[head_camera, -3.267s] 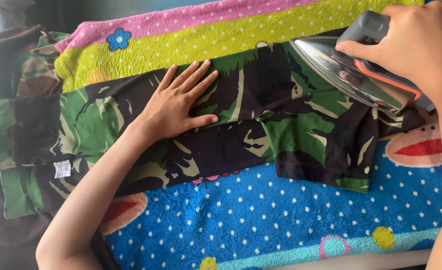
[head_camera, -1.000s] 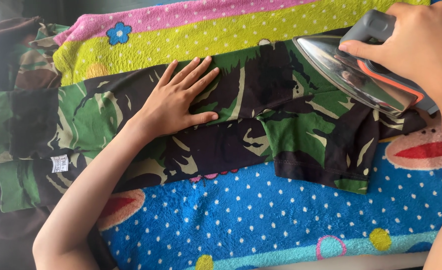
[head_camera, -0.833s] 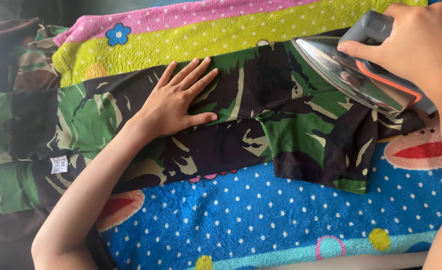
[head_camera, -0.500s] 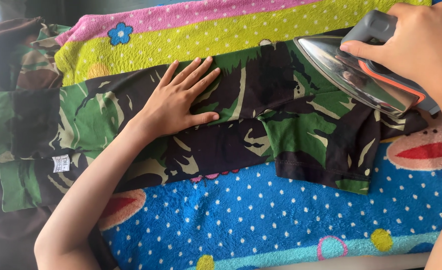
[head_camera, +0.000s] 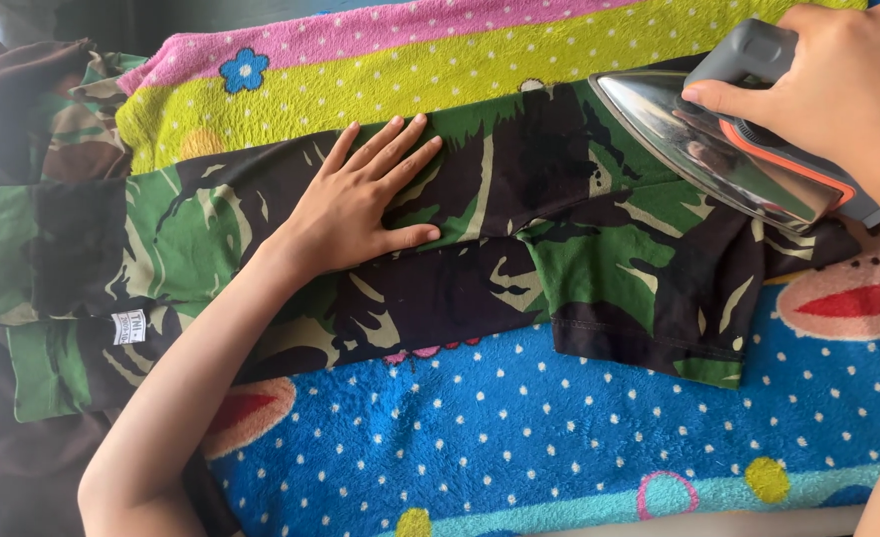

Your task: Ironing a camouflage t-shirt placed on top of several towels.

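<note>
A green, black and tan camouflage shirt (head_camera: 519,209) lies folded across a bright blanket. My left hand (head_camera: 360,204) rests flat on its middle, fingers spread and pointing up right. My right hand (head_camera: 838,85) grips the grey handle of a clothes iron (head_camera: 728,149) at the upper right. The iron is tilted, its shiny soleplate facing left, its lower edge over the shirt's right end. A short sleeve (head_camera: 649,298) sticks out below the iron. A small white label (head_camera: 126,326) shows at the shirt's left end.
The blanket has a blue dotted part (head_camera: 519,428) near me, a yellow-green band (head_camera: 440,75) and a pink band (head_camera: 380,30) farther away. Dark brown and camouflage cloth (head_camera: 32,109) is bunched at the far left.
Almost nothing has moved. The view shifted slightly. My left hand stays flat on the shirt and my right hand keeps the iron tilted at the same spot.
</note>
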